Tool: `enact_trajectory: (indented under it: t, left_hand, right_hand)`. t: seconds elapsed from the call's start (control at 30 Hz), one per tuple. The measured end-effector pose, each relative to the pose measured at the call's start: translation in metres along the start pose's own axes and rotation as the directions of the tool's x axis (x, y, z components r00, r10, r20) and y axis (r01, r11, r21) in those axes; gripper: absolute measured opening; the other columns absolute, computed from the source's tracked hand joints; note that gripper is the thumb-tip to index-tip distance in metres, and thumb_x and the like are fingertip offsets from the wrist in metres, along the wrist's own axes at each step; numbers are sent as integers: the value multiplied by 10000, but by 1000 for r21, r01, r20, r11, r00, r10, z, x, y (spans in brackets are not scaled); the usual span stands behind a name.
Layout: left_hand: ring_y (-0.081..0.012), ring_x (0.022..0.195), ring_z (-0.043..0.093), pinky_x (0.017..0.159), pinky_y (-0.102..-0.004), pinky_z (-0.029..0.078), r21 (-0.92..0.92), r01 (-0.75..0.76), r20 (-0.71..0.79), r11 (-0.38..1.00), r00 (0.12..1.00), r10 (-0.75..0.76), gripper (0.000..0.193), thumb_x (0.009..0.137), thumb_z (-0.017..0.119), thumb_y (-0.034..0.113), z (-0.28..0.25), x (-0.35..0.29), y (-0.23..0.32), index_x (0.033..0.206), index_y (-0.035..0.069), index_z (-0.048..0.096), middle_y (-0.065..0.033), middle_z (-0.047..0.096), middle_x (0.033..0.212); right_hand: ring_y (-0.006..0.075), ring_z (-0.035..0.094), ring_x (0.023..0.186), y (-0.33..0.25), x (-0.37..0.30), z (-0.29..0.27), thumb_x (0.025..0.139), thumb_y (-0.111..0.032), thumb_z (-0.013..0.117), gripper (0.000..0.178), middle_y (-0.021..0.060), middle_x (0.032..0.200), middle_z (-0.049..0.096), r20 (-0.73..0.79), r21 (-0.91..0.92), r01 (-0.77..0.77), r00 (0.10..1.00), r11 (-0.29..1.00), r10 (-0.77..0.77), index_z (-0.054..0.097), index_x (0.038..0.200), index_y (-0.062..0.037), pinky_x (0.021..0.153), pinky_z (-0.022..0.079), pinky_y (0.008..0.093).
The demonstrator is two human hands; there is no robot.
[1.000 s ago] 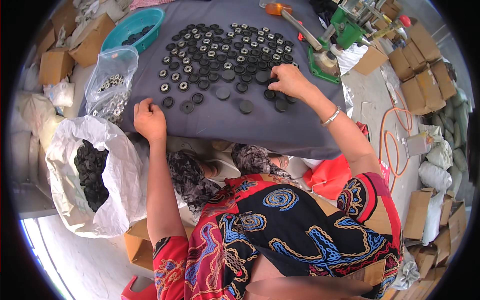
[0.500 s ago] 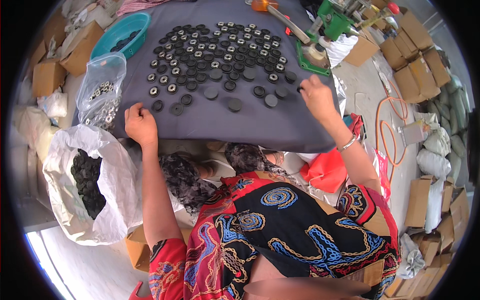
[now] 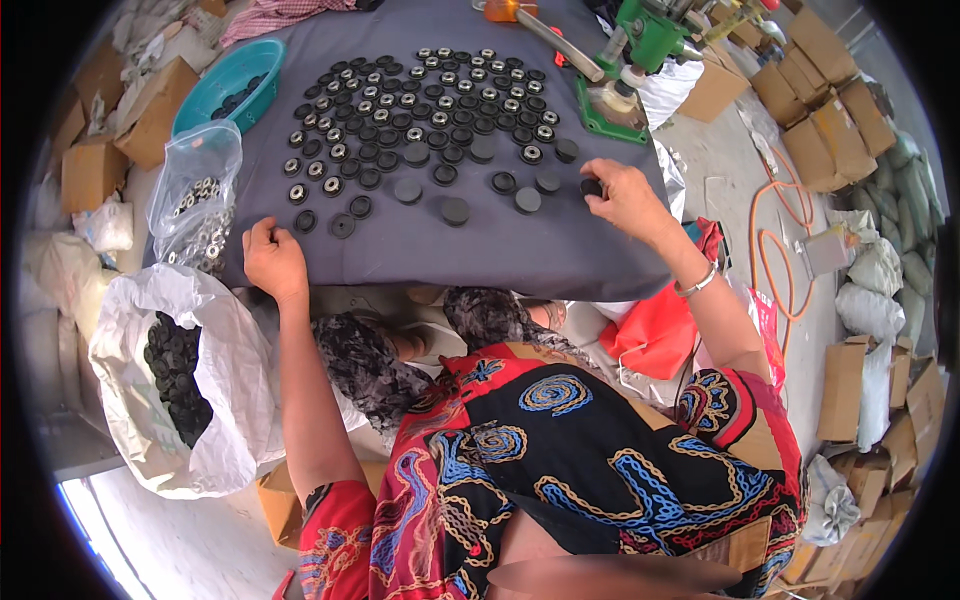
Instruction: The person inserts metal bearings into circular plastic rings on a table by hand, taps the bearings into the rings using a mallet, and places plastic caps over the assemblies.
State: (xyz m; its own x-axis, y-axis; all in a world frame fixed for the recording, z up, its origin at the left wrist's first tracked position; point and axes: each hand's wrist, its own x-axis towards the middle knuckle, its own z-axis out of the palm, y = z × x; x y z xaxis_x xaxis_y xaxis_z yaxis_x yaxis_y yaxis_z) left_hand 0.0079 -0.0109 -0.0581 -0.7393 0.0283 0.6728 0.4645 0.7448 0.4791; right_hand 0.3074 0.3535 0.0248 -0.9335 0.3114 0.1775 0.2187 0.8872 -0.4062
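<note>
My right hand (image 3: 625, 198) is at the right side of the grey-covered table (image 3: 400, 255). Its thumb and fingers pinch a round black cap (image 3: 591, 187). At the table's near left, my left hand (image 3: 273, 260) rests with curled fingers; whatever may be in them is hidden. Between the hands lie many round black caps (image 3: 455, 211), some turned flat side up. Others show their hollow side, and a number have a silver metal ring (image 3: 297, 193) seated in them. The closest to my left hand is a hollow black cap (image 3: 305, 221).
A green hand press (image 3: 612, 125) stands at the far right beside a hammer (image 3: 560, 45). At left are a teal basin (image 3: 270, 85) of black pieces, a clear bag (image 3: 205, 150) of metal rings and a white sack (image 3: 240, 400) of black pieces. Cardboard boxes (image 3: 835, 130) line the right.
My right hand has turned, bringing the pinched black cap into fuller view. My left hand stays at the table's near left, fingers still curled. The whole view has shifted slightly.
</note>
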Motion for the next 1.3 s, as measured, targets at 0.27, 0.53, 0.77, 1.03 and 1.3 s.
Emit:
enact_trajectory:
  t: [0.27, 0.53, 0.77, 1.03, 1.3]
  left_hand:
    - [-277, 698, 621, 634, -388, 494, -16, -13, -1, 1000, 1000, 13, 144, 724, 604, 39, 0, 0, -1, 845, 74, 673, -65, 628, 811]
    - [-275, 683, 620, 621, -385, 491, -48, -15, -11, 999, 1000, 15, 135, 721, 607, 29, 1, 0, -1, 835, 68, 667, -71, 626, 809]
    - [-276, 686, 621, 621, -386, 493, -52, -2, -24, 999, 1000, 1, 136, 722, 606, 30, 2, -1, -1, 832, 81, 666, -67, 629, 821]
    - [-282, 693, 618, 631, -397, 493, -30, -17, -30, 999, 999, 16, 138, 729, 603, 42, 0, -2, -2, 844, 84, 666, -68, 625, 823]
    - [-285, 705, 617, 641, -390, 495, -54, -18, -13, 998, 1000, 18, 146, 728, 593, 29, -3, -1, 1, 844, 65, 674, -82, 625, 814]
  right_hand:
    - [341, 621, 881, -27, 67, 10, 743, -110, 669, 292, 172, 919, 644, -17, -13, 79, 997, 997, -79, 655, 1014, -4, 789, 490, 422]
    - [344, 619, 909, -21, 89, 27, 741, -109, 688, 250, 169, 901, 655, 85, -208, 139, 989, 968, -123, 666, 969, -10, 800, 487, 437]
    - [334, 604, 910, -28, 86, 26, 755, -147, 697, 280, 147, 897, 646, 198, -218, 136, 976, 966, -93, 657, 982, 11, 817, 477, 423]
    - [254, 567, 897, -77, 74, 33, 741, -291, 719, 265, 72, 809, 649, 97, -442, 269, 963, 856, -252, 678, 865, -60, 795, 398, 384]
    - [268, 593, 797, -71, 73, 39, 708, -231, 706, 245, 105, 810, 622, 90, -343, 269, 963, 900, -253, 671, 886, -66, 720, 447, 387]
